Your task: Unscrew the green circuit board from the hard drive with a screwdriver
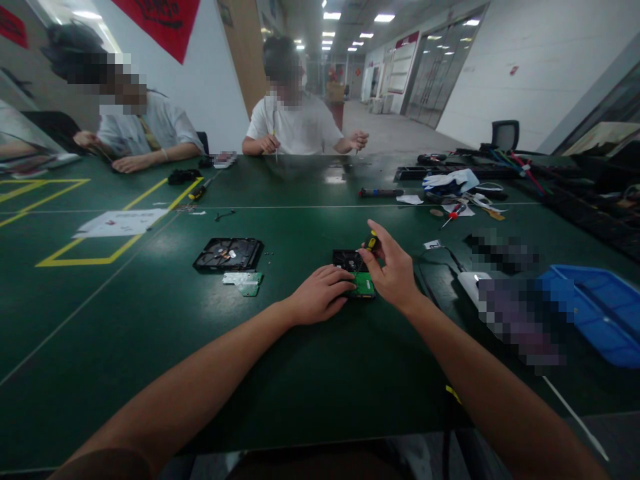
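A black hard drive [344, 258] with a green circuit board [365, 285] lies on the green table in front of me. My left hand [323, 293] rests over its left side, fingers together and pressed on the drive and board. Between the thumb and fingers of my right hand [393, 267] is a yellow and black screwdriver [371, 241], its shaft pointing down at the drive. Its tip is too small to make out. To the left sit a second black drive [229, 255] and a loose green board [244, 283], with tiny screws [269, 254] beside them.
On the right are a blue tray [595, 310], a cable and a blurred device. Gloves [451, 180] and tools lie at the back right. Paper [120, 223] and another screwdriver [198, 192] lie at the left. Several people sit across the table.
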A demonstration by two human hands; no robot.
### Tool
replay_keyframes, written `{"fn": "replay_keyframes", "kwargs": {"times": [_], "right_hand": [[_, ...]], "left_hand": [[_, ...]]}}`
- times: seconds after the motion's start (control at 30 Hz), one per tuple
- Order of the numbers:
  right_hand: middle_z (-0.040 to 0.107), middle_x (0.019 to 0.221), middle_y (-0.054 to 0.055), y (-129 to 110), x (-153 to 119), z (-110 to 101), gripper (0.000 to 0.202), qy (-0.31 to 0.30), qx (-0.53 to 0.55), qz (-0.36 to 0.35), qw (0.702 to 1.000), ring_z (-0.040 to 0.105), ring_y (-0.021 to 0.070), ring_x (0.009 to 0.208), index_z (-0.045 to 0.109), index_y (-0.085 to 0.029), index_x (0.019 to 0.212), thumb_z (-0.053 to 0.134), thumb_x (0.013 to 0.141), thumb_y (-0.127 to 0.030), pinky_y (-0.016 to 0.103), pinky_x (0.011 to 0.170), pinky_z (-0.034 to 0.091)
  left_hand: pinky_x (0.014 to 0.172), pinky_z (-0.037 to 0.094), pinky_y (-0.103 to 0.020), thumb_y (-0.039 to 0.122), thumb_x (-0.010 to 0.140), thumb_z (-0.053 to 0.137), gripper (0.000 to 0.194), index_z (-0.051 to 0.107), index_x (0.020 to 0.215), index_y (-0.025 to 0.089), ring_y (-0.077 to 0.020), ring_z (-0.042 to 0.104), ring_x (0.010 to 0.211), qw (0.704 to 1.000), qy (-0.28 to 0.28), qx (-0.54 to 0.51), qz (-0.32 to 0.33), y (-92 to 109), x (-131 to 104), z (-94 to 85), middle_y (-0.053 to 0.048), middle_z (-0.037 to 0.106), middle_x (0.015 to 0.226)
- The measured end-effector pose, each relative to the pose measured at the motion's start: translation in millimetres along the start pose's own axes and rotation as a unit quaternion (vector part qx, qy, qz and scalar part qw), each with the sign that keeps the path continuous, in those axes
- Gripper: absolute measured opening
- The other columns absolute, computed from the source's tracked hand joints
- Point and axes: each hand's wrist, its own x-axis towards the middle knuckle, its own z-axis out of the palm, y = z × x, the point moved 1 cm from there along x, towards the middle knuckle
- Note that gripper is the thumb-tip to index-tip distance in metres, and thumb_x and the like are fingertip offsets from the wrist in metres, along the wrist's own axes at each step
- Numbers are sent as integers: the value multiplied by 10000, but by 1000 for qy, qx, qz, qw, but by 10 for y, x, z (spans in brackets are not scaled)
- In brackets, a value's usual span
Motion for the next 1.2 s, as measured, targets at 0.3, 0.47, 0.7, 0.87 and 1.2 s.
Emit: {"fn": "replay_keyframes", "kwargs": {"times": [0.3,0.47,0.7,0.87,1.2], "right_hand": [[716,1307,57,-130,80,-4,642,-75,23,-3,997,748,234,1045,292,-357,1637,489,1036,-248,497,1042,589],[716,1285,83,-115,61,-19,626,-71,45,3,996,750,232,1008,281,-330,1623,486,1037,-245,512,1007,597],[670,1291,91,-21,79,-149,468,-56,15,-21,998,699,259,1073,468,-319,1487,526,1026,-260,508,987,590],[651,1240,81,-41,81,-162,476,-26,-43,-49,998,656,277,1034,512,-339,1448,624,987,-299,503,938,586],[677,1191,67,-88,89,-196,402,-23,-47,-38,998,659,214,860,576,-320,1396,617,996,-314,448,867,603]], "left_hand": [[1215,370,-550,288,990,562,361,607,1340,215,-294,538,1347,1000,1,1,-6,17,4,5,-108,604,1418],[1203,384,-555,284,992,558,357,611,1338,218,-291,550,1335,1000,5,-4,-3,16,4,0,-112,608,1410],[1200,392,-550,292,992,559,371,610,1352,224,-293,544,1339,1000,6,-4,-2,2,1,6,-112,604,1410],[1203,390,-550,283,987,561,376,610,1356,231,-294,546,1340,1000,4,-8,-3,13,-1,-5,-110,611,1409],[1199,398,-547,296,994,552,363,620,1342,216,-302,536,1351,1000,1,-5,-5,13,-2,2,-116,605,1419]]}}
